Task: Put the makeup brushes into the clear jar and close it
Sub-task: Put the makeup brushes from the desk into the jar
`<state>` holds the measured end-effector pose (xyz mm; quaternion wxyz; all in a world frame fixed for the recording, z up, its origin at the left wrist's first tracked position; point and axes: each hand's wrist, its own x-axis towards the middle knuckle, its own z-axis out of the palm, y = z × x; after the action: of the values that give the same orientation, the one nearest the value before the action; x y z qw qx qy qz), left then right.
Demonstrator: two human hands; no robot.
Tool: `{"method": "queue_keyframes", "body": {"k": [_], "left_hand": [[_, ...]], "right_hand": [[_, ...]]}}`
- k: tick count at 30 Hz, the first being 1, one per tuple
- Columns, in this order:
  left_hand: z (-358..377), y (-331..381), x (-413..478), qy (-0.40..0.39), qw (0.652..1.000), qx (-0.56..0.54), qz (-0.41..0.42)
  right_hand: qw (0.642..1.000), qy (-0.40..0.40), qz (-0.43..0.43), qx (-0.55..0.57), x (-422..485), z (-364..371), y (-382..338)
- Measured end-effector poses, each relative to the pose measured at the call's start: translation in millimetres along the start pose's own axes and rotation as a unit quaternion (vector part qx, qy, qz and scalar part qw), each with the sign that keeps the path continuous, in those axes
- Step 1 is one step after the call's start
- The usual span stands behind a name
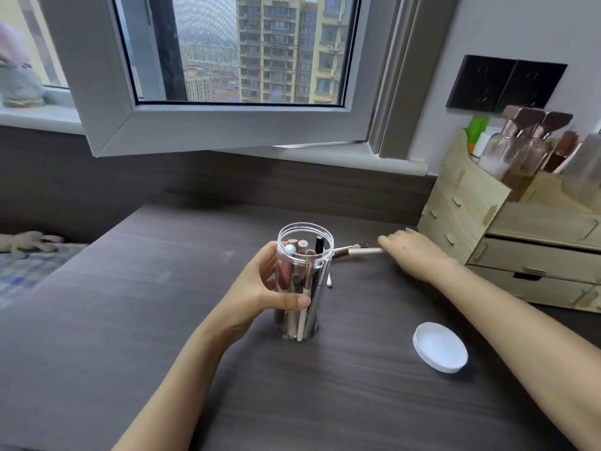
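A: Status on the hands?

B: Left hand point(260, 288) is wrapped around the clear jar point(304, 281), thumb across the front, fingers behind. Jar stands upright on the desk point(162, 320), mouth uncovered, several brushes and pencil-type sticks already standing inside.

A: Right?

B: Right hand point(411, 252) is reached out past the jar, on the far right side of it, palm down over the handle end of a white-handled brush point(361, 251). Fingers lie on it, but can't tell whether they've closed around it. Brush lies roughly flat, head pointing toward the jar rim. A second brush point(349, 247) lies right beside it.

A: Lid?

B: White lid point(440, 347) lies on the desk, inside facing up, under the right forearm, well apart from the jar. A cotton swab point(329, 283) sits just right of the jar.

A: Anything else close?

B: Wooden organizer point(507, 229) just beyond the right hand.
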<state>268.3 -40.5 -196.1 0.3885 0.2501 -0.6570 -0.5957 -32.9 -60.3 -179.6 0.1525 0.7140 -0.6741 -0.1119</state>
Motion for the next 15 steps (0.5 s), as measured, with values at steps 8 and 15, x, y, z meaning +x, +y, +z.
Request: {"method": "queue_keyframes", "body": {"k": [8,15], "left_hand": [[2,1,0,0.004,1.0,0.003,-0.003],[1,1,-1,0.004,1.0,0.002,-0.006]], "right_hand": [[0.921,0.242,-0.097,0.289,-74,-148,-17],[0.964,0.146,-0.216,0.051,-65,-200,-58]]}}
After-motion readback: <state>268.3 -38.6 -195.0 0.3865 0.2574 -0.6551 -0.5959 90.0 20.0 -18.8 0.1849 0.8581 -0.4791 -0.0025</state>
